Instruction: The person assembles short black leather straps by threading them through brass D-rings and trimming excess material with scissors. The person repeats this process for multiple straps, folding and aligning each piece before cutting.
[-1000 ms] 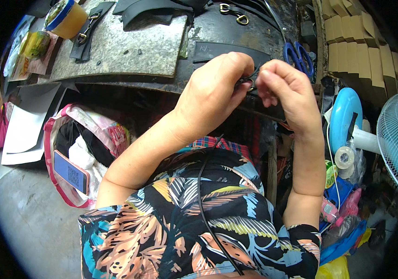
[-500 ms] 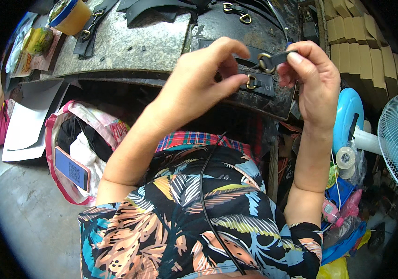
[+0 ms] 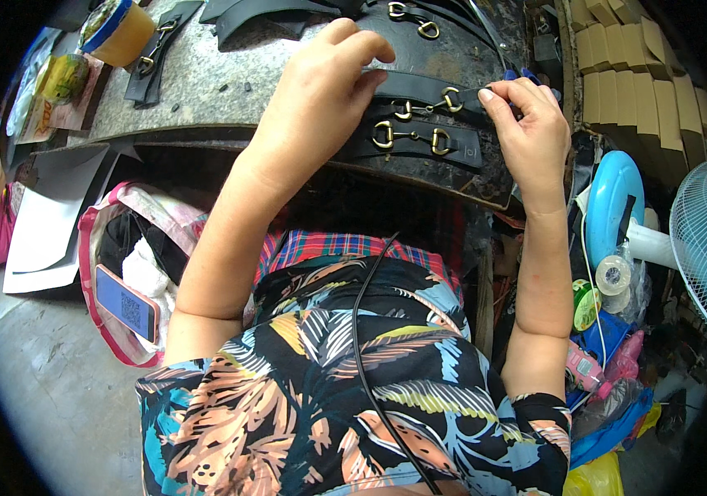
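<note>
Between thumb and index finger, my right hand (image 3: 527, 124) pinches the end of a black leather strap (image 3: 473, 96) at the bench's right side. A brass-coloured horsebit buckle (image 3: 451, 99) with a linking bar is on this strap. My left hand (image 3: 324, 87) is raised at the strap's left end, its thumb and index finger apart with nothing visible between them; its other fingers are partly hidden. Just nearer me, a second black strap (image 3: 411, 142) lies flat, with two brass rings joined by a bar.
Further straps with brass bits lie at the back (image 3: 428, 29) and left (image 3: 148, 66) of the worktop. A tub (image 3: 122, 37) stands at the far left. On the right are stacked cardboard pieces (image 3: 630, 95) and a fan (image 3: 700, 240). A bag with a phone (image 3: 128, 302) sits below left.
My left hand has moved up and left, away from the brass rings. My right hand has lowered slightly, and its strap now lies stretched out along the bench.
</note>
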A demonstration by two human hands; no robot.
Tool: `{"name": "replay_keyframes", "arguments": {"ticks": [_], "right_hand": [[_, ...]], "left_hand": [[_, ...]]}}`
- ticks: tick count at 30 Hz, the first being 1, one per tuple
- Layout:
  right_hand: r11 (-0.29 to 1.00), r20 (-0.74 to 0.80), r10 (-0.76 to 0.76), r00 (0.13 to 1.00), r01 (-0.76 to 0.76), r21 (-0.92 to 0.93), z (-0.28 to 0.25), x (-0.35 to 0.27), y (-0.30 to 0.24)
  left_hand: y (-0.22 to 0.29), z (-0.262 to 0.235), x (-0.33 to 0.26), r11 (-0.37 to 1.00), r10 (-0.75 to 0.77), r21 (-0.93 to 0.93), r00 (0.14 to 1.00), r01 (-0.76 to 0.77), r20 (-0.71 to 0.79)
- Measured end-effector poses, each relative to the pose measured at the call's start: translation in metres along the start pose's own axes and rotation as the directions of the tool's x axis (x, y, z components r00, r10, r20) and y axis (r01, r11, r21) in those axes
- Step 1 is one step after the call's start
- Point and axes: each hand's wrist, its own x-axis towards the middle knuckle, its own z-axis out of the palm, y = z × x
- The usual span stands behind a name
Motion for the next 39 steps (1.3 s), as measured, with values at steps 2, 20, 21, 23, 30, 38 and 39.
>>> {"name": "replay_keyframes", "arguments": {"ticks": [2, 20, 21, 23, 30, 38, 39], "right_hand": [[0.999, 0.003, -0.005, 1.0, 0.005, -0.053, -0.002, -0.002, 0.0], [0.987, -0.073, -0.103, 0.992, 0.093, -0.128, 0.008, -0.006, 0.005], [0.978, -0.071, -0.124, 0.99, 0.11, -0.176, 0.009, -0.006, 0.004], [0.959, -0.068, -0.15, 0.986, 0.128, -0.252, 0.01, -0.005, 0.001], [0.959, -0.062, -0.144, 0.988, 0.123, -0.257, -0.001, -0.007, -0.001], [0.922, 0.013, -0.38, 0.925, 0.379, -0.08, 0.004, -0.004, -0.002], [0.92, -0.022, -0.389, 0.921, 0.386, -0.07, 0.007, -0.004, -0.003]], "left_hand": [[0.002, -0.002, -0.005, 0.982, 0.059, 0.174, 0.994, -0.076, 0.097], [0.001, -0.004, -0.008, 0.901, 0.063, 0.43, 0.998, -0.066, 0.021], [0.0, -0.001, -0.007, 0.884, 0.041, 0.466, 0.999, -0.049, 0.027], [-0.001, 0.001, -0.008, 0.877, 0.04, 0.479, 0.999, -0.044, 0.017], [-0.004, -0.002, -0.011, 0.893, 0.029, 0.447, 0.998, -0.049, 0.053], [-0.01, -0.005, -0.013, 0.893, 0.121, 0.437, 0.993, -0.105, -0.007], [-0.012, -0.007, -0.012, 0.885, 0.145, 0.452, 0.989, -0.114, -0.034]]}}
